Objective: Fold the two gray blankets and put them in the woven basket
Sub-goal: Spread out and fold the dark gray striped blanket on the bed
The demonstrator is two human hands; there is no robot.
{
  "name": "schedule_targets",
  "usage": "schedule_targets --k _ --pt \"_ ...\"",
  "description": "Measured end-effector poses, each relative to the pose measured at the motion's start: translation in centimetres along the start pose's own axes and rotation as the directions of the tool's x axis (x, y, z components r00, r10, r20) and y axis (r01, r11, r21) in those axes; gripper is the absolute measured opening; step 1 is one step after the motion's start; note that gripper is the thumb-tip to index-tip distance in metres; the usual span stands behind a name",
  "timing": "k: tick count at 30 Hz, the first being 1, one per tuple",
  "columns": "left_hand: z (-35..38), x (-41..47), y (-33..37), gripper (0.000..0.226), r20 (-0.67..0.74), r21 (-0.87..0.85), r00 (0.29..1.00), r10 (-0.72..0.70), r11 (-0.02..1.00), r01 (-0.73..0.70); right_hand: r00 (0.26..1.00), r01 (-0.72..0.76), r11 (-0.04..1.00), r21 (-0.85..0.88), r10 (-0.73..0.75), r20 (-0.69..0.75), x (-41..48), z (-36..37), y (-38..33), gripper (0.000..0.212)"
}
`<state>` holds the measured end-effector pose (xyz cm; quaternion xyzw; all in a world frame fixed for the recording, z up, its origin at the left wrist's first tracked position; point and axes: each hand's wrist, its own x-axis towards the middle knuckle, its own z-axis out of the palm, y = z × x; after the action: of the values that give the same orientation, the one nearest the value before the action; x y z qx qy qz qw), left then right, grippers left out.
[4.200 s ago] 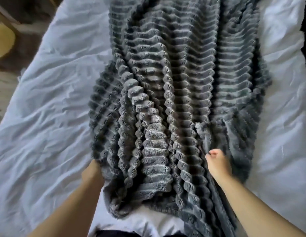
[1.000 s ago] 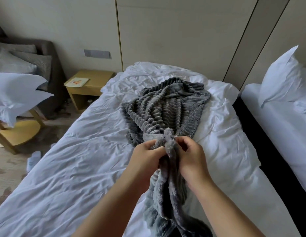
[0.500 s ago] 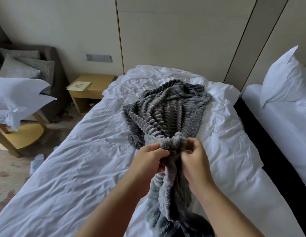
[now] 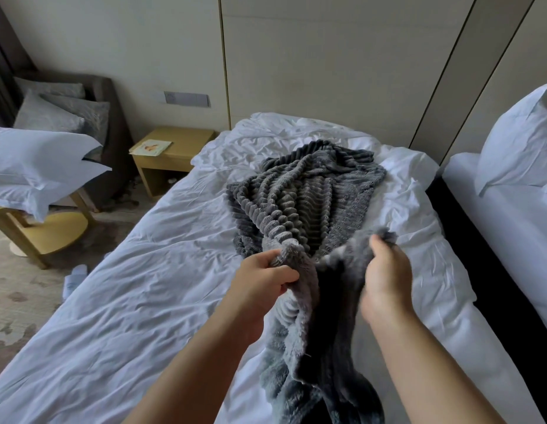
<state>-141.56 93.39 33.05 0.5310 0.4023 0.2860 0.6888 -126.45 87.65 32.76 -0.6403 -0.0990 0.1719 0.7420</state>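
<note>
A gray ribbed blanket (image 4: pixel 305 191) lies bunched on the white bed (image 4: pixel 162 270), its near end lifted off the sheet and hanging down toward me. My left hand (image 4: pixel 260 286) grips one part of that lifted edge. My right hand (image 4: pixel 385 270) pinches another part of the edge a little further right, its tip sticking up past my fingers. The stretch between my hands sags. Only one gray blanket shows, and no woven basket is in view.
A second bed with a white pillow (image 4: pixel 516 139) stands at the right across a dark gap. At the left are a wooden nightstand (image 4: pixel 171 160), a dark armchair with gray cushions (image 4: pixel 61 114), white pillows on a round wooden table (image 4: pixel 43 231), and slippers (image 4: pixel 75 278) on the floor.
My hands, held close together on the bunched edge a moment ago, have drawn apart; the right hand has moved right along the edge, spreading the blanket between them.
</note>
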Motion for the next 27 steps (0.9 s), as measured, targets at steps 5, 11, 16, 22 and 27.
schedule_targets --k 5,11,16,22,27 --pt "0.7 -0.4 -0.4 0.026 -0.006 -0.037 0.998 -0.056 0.998 0.056 0.769 0.39 0.82 -0.419 -0.04 0.638 -3.3 0.5 0.4 0.014" --pt "-0.1 -1.0 -1.7 0.022 -0.042 -0.091 0.994 -0.098 0.991 0.094 0.778 0.36 0.889 -0.283 -0.118 0.617 -5.0 -1.2 1.2 0.011" --pt "-0.1 -2.1 -2.7 0.034 0.0 -0.125 0.99 -0.144 0.982 0.143 0.707 0.454 0.815 -0.36 -0.083 0.702 -6.2 -1.2 2.6 0.012" --pt "-2.2 -4.3 -4.6 0.027 -0.024 -0.055 0.985 -0.172 0.984 0.17 0.6 0.521 0.785 -0.334 -0.059 0.798 -9.4 -2.3 4.8 0.035" --pt "-2.8 -6.0 -3.9 0.017 -0.058 -0.07 0.971 -0.233 0.971 0.229 0.766 0.478 0.797 -0.37 -0.171 0.62 -11.5 -3.1 5.9 0.042"
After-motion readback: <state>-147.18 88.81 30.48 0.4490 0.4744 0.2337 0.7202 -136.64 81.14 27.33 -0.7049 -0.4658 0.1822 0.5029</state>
